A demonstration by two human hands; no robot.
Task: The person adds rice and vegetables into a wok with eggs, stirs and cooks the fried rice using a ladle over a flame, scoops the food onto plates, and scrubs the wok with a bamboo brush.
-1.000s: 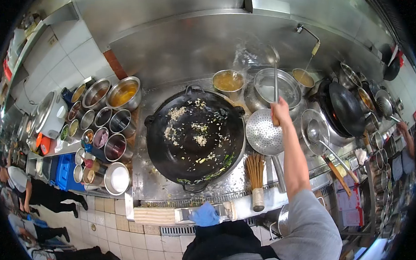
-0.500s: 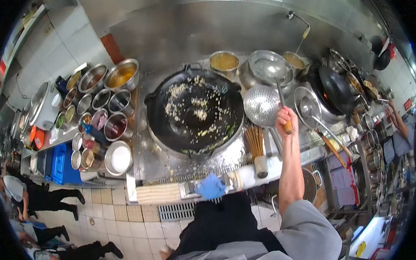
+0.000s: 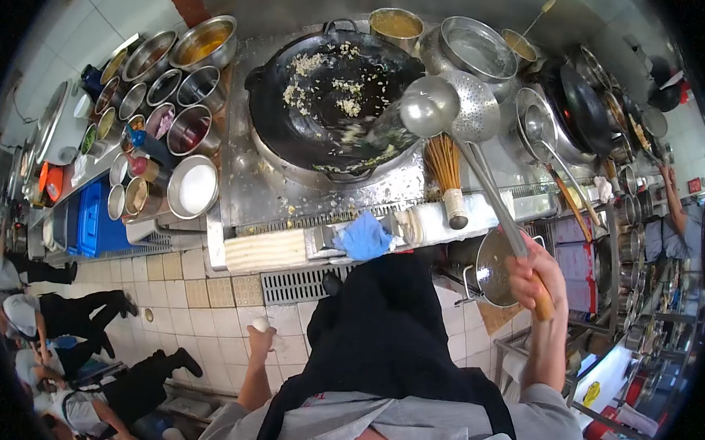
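My right hand (image 3: pixel 532 281) is closed round the wooden handle of a long steel ladle (image 3: pixel 431 106), whose bowl is tilted over the right edge of a big black wok (image 3: pixel 309 132). Chopped whitish bits and some greens lie in the wok, with a blurred splash near the ladle. My left hand (image 3: pixel 262 335) is down over the floor, closed on a small pale thing I cannot make out. Right of the wok are a perforated skimmer (image 3: pixel 477 107) and a bamboo brush (image 3: pixel 446 175).
Metal bowls and cups of ingredients (image 3: pixel 195 130) stand on the left. A blue cloth (image 3: pixel 363 236) lies at the counter's front edge. Behind are a pot of broth (image 3: pixel 396 23) and a basin (image 3: pixel 478 48). Other people (image 3: pixel 73 318) are at the far left; another person's arm (image 3: pixel 672 198) shows right.
My right hand has moved down toward my body, bringing the ladle from the back basin to the wok's right edge. My left hand has come into view. The camera view has tilted down.
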